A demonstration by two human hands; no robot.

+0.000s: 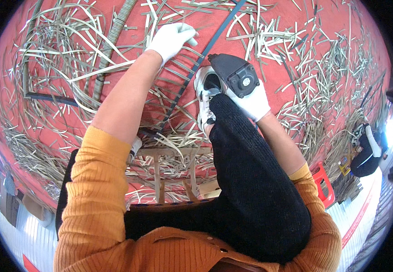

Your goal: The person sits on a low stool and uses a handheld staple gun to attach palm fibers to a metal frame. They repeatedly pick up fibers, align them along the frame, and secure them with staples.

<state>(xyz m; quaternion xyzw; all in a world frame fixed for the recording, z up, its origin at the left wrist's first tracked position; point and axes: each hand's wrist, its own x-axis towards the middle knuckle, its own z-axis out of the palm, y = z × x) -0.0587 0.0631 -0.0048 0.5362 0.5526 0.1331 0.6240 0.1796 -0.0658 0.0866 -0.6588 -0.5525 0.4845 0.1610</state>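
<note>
My left hand (171, 43), in a white glove, is above the strips beside a dark metal bar (211, 43). Its fingers are bent together; whether a strip is between them cannot be made out. Short flat strips (178, 72) cross to the bar in a ladder-like row, and long loose strips trail to the left. My right hand (254, 103), also gloved, grips a black tool that looks like an air nailer or stapler (236, 75), its rounded cap facing up. The tool's nose is hidden beneath its body, close to the bar and my shoe (204, 97).
Cut strips (269, 41) litter the red floor covering (291, 86). A wrapped pole (113, 36) belongs to the frame at left. Under my legs is a wooden stool (173, 152). A red plastic object (324, 186) lies at right; another person (366, 152) sits farther right.
</note>
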